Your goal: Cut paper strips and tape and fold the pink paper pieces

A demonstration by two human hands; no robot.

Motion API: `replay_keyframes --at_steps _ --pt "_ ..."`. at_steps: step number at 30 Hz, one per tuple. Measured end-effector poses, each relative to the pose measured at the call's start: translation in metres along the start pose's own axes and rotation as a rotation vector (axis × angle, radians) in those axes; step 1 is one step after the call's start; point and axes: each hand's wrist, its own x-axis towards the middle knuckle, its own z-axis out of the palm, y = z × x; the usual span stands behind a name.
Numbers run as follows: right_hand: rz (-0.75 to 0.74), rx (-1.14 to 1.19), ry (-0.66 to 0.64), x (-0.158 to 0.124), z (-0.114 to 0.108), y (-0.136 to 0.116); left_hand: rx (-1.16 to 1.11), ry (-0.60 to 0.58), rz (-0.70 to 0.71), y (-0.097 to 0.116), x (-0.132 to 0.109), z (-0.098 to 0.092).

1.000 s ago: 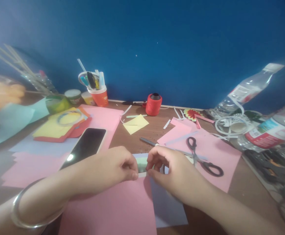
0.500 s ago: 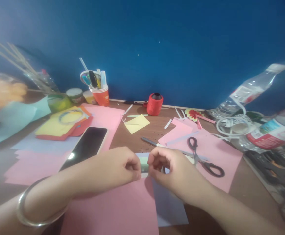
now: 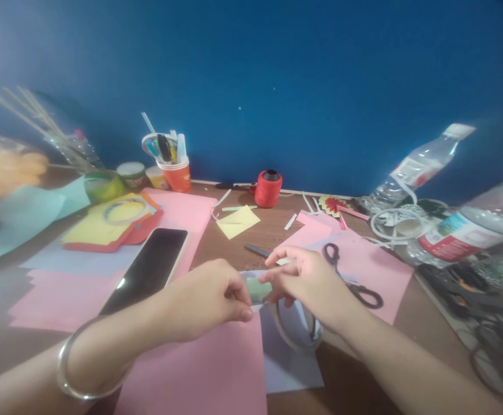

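Note:
My left hand is closed, pinching a small pale green paper piece between thumb and forefinger just above the table. My right hand meets it from the right: its thumb touches the green piece and its forefinger sticks out. A clear tape roll hangs under that hand's curled fingers. Beneath both hands lie a pink sheet and a pale blue sheet. A silver bangle is on my left wrist.
Black scissors lie on pink paper to the right, a phone to the left. Behind are a yellow paper, a red thread spool, an orange cup of pens, and plastic bottles at the right edge.
My right hand has lifted and opened its forefinger, and the tape roll now shows hanging beneath it. My left hand keeps its pinch on the green piece. The view shifted slightly.

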Motion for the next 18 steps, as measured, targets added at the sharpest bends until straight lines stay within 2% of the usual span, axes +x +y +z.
replay_keyframes --at_steps 4,7,9,11,13,15,17,18 --pt "-0.067 0.044 0.176 0.004 -0.011 -0.004 -0.042 -0.045 -0.012 0.002 -0.003 -0.003" --pt "-0.126 -0.038 0.193 0.001 -0.023 -0.011 -0.076 -0.033 0.061 -0.002 -0.002 -0.005" --pt "-0.159 -0.236 0.206 -0.004 -0.036 -0.016 -0.098 -0.036 0.096 -0.006 0.000 -0.006" --pt "-0.220 -0.555 0.241 -0.008 -0.054 -0.016 -0.118 -0.039 0.079 -0.011 0.002 -0.007" --pt "-0.165 -0.860 0.258 -0.010 -0.075 -0.010 -0.152 -0.053 0.049 -0.013 0.002 -0.007" --pt "-0.132 -1.100 0.179 -0.009 -0.095 0.005 -0.228 -0.069 0.035 -0.013 0.002 -0.007" --pt "-0.212 -1.231 0.065 -0.006 -0.111 0.023 -0.318 -0.087 0.039 -0.010 -0.001 -0.008" --pt "-0.196 -1.254 0.024 -0.004 -0.117 0.032 -0.352 -0.088 0.044 -0.008 -0.002 -0.009"
